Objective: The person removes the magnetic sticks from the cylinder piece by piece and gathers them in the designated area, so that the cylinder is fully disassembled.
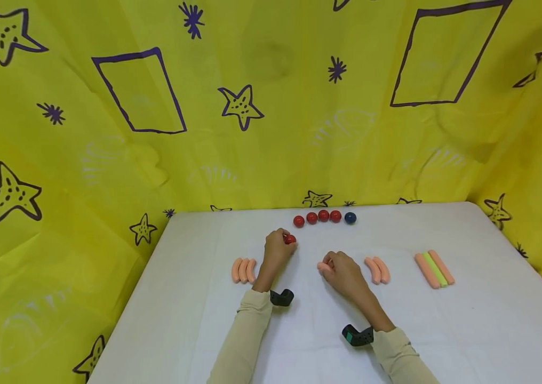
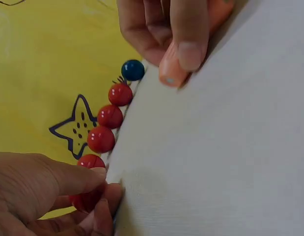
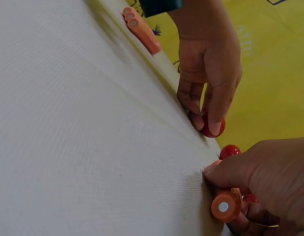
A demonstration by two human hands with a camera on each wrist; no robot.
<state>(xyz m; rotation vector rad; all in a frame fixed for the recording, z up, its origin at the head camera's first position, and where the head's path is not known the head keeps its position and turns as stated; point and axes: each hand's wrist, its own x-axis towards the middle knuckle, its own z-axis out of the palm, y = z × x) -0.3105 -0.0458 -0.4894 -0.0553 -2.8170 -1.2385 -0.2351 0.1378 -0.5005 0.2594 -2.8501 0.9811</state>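
Note:
My left hand (image 1: pixel 277 250) pinches a glossy red ball (image 1: pixel 291 239) between thumb and fingers, just in front of a row of balls. In the left wrist view that ball (image 2: pixel 87 200) is partly covered by the fingers. To its right, my right hand (image 1: pixel 346 273) grips a curved, peach-orange sausage-shaped piece (image 1: pixel 325 266) low over the white table. One end of this piece (image 3: pixel 225 206) shows a pale round dot in the right wrist view. Behind the hands, several red balls (image 1: pixel 324 216) and one dark blue ball (image 1: pixel 350 217) line up near the far edge.
Three curved orange pieces (image 1: pixel 244 270) lie beside the left wrist. Two more curved pieces (image 1: pixel 377 270) rest right of the right hand. Further right, two straight orange sticks (image 1: pixel 427 271) flank a green stick (image 1: pixel 435 269). A yellow patterned cloth (image 1: pixel 271 160) hangs behind the white table (image 1: pixel 180 320).

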